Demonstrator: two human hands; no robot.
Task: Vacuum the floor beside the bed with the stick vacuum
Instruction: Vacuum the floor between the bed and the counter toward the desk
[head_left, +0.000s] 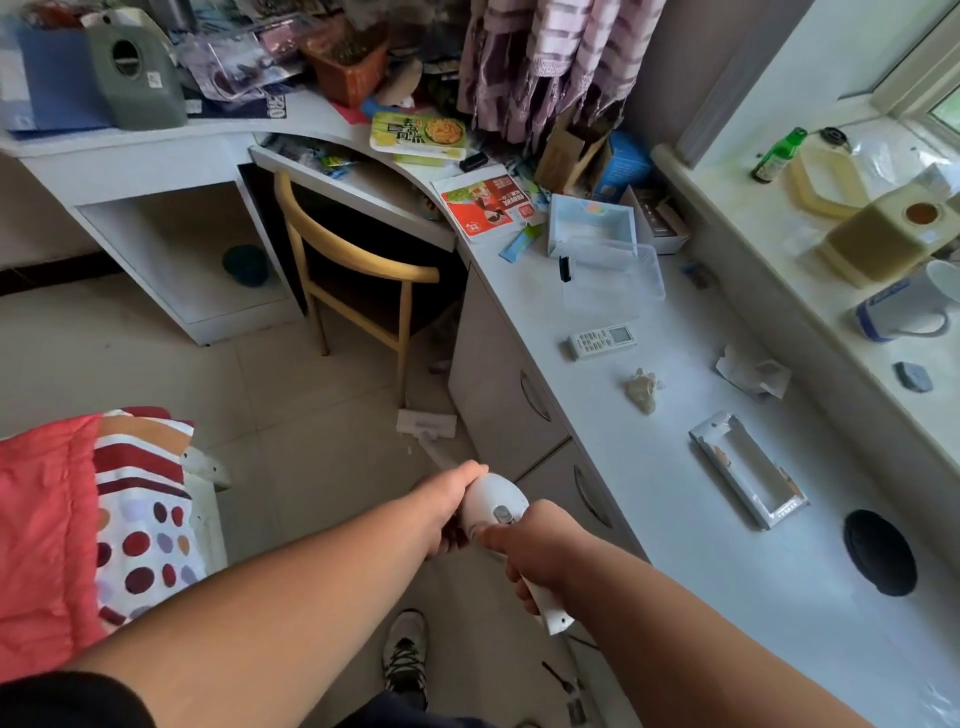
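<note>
I hold a white stick vacuum (496, 501) with both hands. My left hand (449, 506) grips the front of its body, and my right hand (537, 556) is wrapped around the handle behind it, thumb near the button. The vacuum's thin tube runs forward and down to the white floor head (427, 422), which rests on the beige tiled floor (311, 395) close to the desk cabinet and a chair leg. The bed (78, 519), with a red quilt and a dotted, striped sheet, lies at the lower left.
A wooden chair (358, 280) is tucked under the curved white desk (649, 415), which runs along the right and is cluttered with a remote, boxes and packets. Cabinet drawers (519, 410) face the narrow floor strip. My shoe (408, 657) stands on the tiles below.
</note>
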